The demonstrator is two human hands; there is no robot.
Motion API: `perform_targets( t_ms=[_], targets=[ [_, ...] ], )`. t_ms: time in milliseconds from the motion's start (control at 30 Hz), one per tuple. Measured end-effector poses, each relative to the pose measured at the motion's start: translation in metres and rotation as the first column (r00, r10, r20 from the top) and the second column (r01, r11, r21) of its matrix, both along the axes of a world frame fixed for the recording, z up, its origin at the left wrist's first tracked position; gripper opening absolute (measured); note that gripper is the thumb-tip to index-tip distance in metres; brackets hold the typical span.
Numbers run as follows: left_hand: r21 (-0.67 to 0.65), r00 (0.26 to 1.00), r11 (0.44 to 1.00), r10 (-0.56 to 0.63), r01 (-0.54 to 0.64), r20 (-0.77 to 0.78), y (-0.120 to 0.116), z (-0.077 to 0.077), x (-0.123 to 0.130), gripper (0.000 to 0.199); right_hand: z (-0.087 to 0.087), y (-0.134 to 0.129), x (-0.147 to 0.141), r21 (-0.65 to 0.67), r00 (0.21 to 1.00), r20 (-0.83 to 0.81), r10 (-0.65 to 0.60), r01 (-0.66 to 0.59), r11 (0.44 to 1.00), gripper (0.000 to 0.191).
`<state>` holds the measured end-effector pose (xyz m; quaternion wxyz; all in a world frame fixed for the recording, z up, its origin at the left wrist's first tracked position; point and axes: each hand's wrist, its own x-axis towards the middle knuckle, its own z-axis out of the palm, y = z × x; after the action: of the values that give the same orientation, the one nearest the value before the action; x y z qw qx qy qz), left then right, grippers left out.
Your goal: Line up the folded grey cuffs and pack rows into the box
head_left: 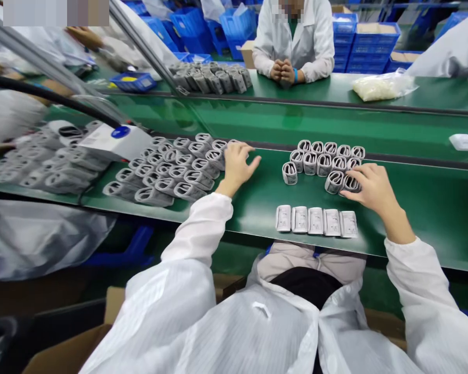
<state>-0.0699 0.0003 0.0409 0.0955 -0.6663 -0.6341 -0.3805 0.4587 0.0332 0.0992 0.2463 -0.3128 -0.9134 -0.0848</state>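
Observation:
My left hand [239, 163] is at the right edge of a large group of rolled grey cuffs [177, 171], its fingers spread and nothing visible in them. At the right, my right hand [368, 187] has thumb and fingers around the side of a rolled cuff [351, 183] at the front right corner of a smaller upright group [323, 165]. Nearer my body, several flat folded cuffs [315, 221] lie side by side in a row, printed faces up.
A white box with a blue disc [119, 139] stands among cuffs at the left. Beyond the green bench [432, 208], a person sits with clasped hands, between more cuffs [214, 78] and a plastic bag [382, 85]. A metal frame slants across the upper left.

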Motion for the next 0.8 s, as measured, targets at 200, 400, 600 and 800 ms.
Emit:
perform_targets(
  t_ms=[200, 400, 600, 800],
  targets=[
    [-0.4, 0.908, 0.832, -0.263, 0.384, 0.325, -0.028, -0.008, 0.096, 0.078, -0.036, -0.018, 0.025, -0.111, 0.995, -0.065, -0.069, 0.062, 0.992, 0.044],
    [-0.481, 0.882, 0.74, -0.383, 0.47, 0.274, -0.013, -0.002, 0.109, 0.061, -0.04, -0.021, -0.013, -0.196, 0.991, -0.131, 0.041, -0.067, 0.978, 0.038],
    [-0.438, 0.749, 0.609, -0.572, 0.661, 0.335, -0.004, 0.006, 0.144, 0.071, -0.025, -0.013, -0.026, -0.382, 0.994, -0.107, 0.027, -0.066, 0.922, 0.047],
    [-0.317, 0.681, 0.638, -0.47, 0.701, 0.561, -0.003, -0.006, 0.144, 0.093, -0.036, 0.0, -0.006, -0.564, 0.862, -0.485, -0.149, -0.178, 0.806, 0.052]
  ],
)
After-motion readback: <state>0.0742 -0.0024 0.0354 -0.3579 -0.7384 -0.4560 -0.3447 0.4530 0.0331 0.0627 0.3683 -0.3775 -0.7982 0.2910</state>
